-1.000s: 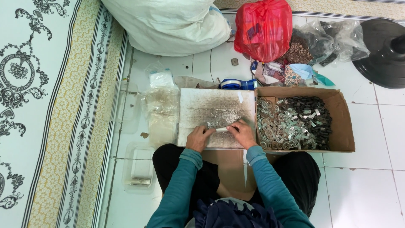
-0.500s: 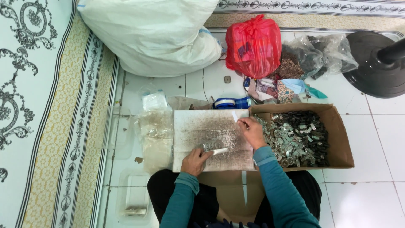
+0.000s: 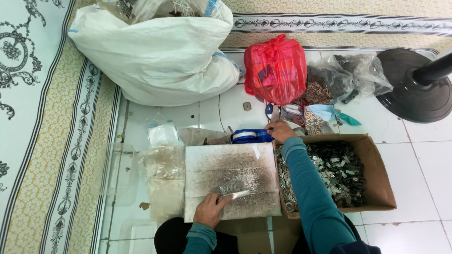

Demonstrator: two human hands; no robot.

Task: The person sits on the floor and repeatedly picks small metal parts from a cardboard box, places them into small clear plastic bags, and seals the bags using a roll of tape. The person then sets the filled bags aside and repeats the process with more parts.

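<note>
White floor tiles (image 3: 423, 155) meet a patterned carpet (image 3: 42, 117). Behind sits a big white sack (image 3: 160, 61), then a cardboard box (image 3: 376, 174) of small metal parts, then a grey board (image 3: 230, 174). On the board, the left hand (image 3: 209, 210) pinches a small clear packet (image 3: 231, 189). Beyond the board, the right hand (image 3: 280, 130) grips a blue tape dispenser (image 3: 249, 136).

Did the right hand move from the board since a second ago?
Yes. The right hand has left the grey board and reached beyond its far edge to the blue tape dispenser, beside the cardboard box.
</note>
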